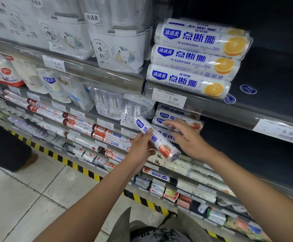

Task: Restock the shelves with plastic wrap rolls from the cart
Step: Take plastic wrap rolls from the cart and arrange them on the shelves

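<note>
My left hand (pixel 141 145) grips a white plastic wrap roll (pixel 163 147) with a blue label and a tomato picture, held tilted in front of the middle shelf. Just to the right of it, my right hand (pixel 185 135) reaches with straight fingers toward the stacked tomato-print rolls (pixel 180 117) on that shelf, fingertips touching or almost touching them. On the shelf above lie several bigger orange-print rolls (pixel 194 60). The cart is out of view.
Paper cup packs (pixel 117 51) fill the upper left shelf, plastic cup packs (pixel 107 102) the shelf below. Red-label wrap rolls (pixel 107 135) line the lower left shelves. The dark shelf bays (pixel 264 70) to the right hold little. A yellow-black floor stripe (pixel 72 165) runs along the shelf base.
</note>
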